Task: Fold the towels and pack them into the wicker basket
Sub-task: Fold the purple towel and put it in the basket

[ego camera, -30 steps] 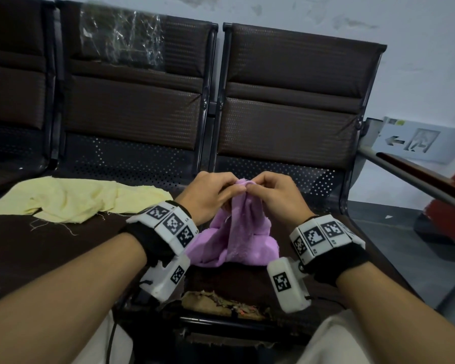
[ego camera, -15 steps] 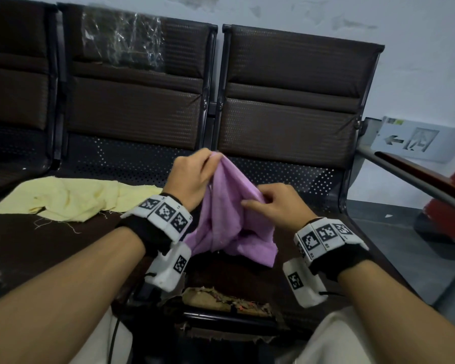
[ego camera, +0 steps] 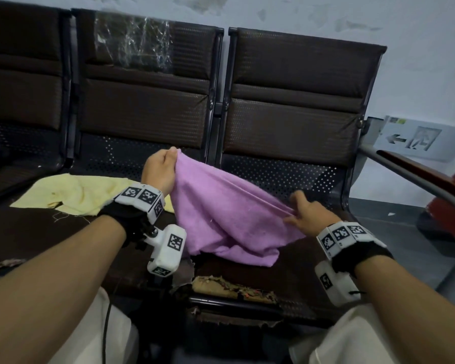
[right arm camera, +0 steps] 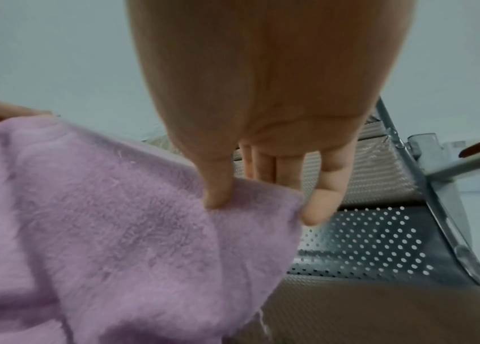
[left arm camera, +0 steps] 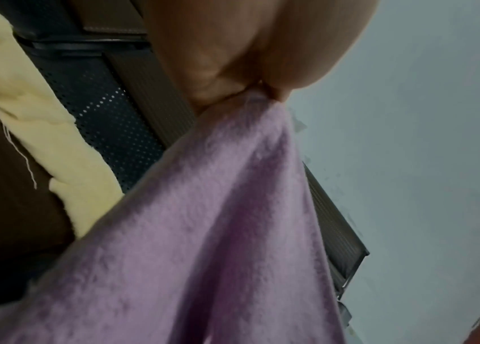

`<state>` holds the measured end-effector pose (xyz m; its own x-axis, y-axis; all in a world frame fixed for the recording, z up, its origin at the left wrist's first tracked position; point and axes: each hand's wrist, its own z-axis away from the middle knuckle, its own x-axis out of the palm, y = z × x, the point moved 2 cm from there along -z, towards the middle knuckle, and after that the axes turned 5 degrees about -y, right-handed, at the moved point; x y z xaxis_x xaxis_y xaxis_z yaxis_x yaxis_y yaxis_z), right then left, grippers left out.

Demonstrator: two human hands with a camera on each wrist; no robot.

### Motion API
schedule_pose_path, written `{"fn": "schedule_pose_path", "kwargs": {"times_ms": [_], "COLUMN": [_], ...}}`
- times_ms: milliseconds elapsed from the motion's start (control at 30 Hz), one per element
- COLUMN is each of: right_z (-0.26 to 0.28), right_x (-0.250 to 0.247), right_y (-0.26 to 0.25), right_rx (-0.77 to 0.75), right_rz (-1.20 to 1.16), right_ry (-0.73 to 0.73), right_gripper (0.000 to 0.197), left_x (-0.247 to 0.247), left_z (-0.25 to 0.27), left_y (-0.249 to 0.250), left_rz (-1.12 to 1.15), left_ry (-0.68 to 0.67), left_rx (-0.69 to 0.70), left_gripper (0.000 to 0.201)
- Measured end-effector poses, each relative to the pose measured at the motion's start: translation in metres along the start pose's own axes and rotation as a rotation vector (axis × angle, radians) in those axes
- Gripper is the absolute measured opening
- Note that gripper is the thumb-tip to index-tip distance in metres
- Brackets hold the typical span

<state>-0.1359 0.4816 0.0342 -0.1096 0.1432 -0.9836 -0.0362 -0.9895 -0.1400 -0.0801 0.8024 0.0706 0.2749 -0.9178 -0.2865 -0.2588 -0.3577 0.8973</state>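
Note:
A purple towel (ego camera: 221,211) hangs stretched between my two hands above the brown bench seat (ego camera: 50,232). My left hand (ego camera: 163,166) pinches its upper left corner (left arm camera: 259,102), raised higher. My right hand (ego camera: 300,211) pinches the opposite edge (right arm camera: 247,193) between thumb and fingers, lower and to the right. The towel's bottom drapes onto the seat. A pale yellow towel (ego camera: 76,193) lies spread flat on the seat to the left, also seen in the left wrist view (left arm camera: 41,121). No wicker basket shows in any view.
Dark brown bench backrests (ego camera: 300,101) stand behind. A metal armrest (ego camera: 418,185) runs along the right. The seat's front edge has torn padding (ego camera: 234,287). My pale trousers (ego camera: 352,337) show below. Grey floor (ego camera: 405,245) lies to the right.
My hands have drawn apart from a joined pinch. The left rose up and left, the right went down and right, spreading the bunched purple towel open between them.

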Motion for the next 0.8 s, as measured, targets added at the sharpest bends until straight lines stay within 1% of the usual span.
{"fn": "schedule_pose_path", "kwargs": {"times_ms": [67,133,167,200,300,367,433,500,567,633,700,767,800], "right_z": [0.004,0.006,0.008,0.01,0.013,0.016,0.018,0.018,0.013,0.008,0.005,0.004,0.003], "right_x": [-0.005,-0.008,-0.009,-0.011,-0.018,-0.019,-0.018,-0.014,-0.007,-0.002,-0.001,0.0,0.001], "right_y": [0.001,0.0,0.0,-0.001,-0.001,-0.005,-0.012,-0.021,-0.025,-0.021,-0.015,-0.008,-0.005], "right_rx": [0.032,0.042,0.036,0.033,-0.031,-0.125,-0.234,-0.318,-0.333,-0.27,-0.175,-0.07,-0.028], "right_rz": [0.009,0.011,-0.028,-0.069,-0.099,-0.06,0.033,0.136,0.155,0.116,0.046,-0.069,-0.127], "right_ry": [0.027,0.02,0.038,0.087,0.312,0.372,0.407,0.392,0.301,0.239,0.201,0.138,0.125], "right_gripper": [0.036,0.019,0.013,0.01,0.013,0.016,0.014,0.008,0.01,0.012,0.013,0.028,0.032], "left_x": [-0.004,-0.006,-0.007,-0.007,-0.009,-0.01,-0.009,-0.008,-0.006,-0.007,-0.01,-0.012,-0.013], "left_z": [0.003,0.004,0.004,0.004,0.005,0.005,0.004,0.004,0.005,0.005,0.004,0.003,0.003], "left_y": [-0.002,-0.005,-0.006,-0.007,-0.01,-0.014,-0.016,-0.018,-0.019,-0.019,-0.02,-0.02,-0.021], "left_rz": [-0.091,-0.153,-0.165,-0.172,-0.21,-0.246,-0.262,-0.26,-0.248,-0.257,-0.254,-0.247,-0.245], "left_ry": [0.003,0.0,-0.001,-0.003,0.02,0.033,0.025,0.015,0.016,0.035,0.063,0.075,0.075], "left_rx": [0.011,0.002,-0.004,-0.008,-0.002,0.003,0.005,0.008,0.007,0.009,0.011,0.006,-0.006], "left_gripper": [0.038,0.04,0.04,0.041,0.044,0.046,0.047,0.045,0.042,0.04,0.038,0.038,0.039]}}
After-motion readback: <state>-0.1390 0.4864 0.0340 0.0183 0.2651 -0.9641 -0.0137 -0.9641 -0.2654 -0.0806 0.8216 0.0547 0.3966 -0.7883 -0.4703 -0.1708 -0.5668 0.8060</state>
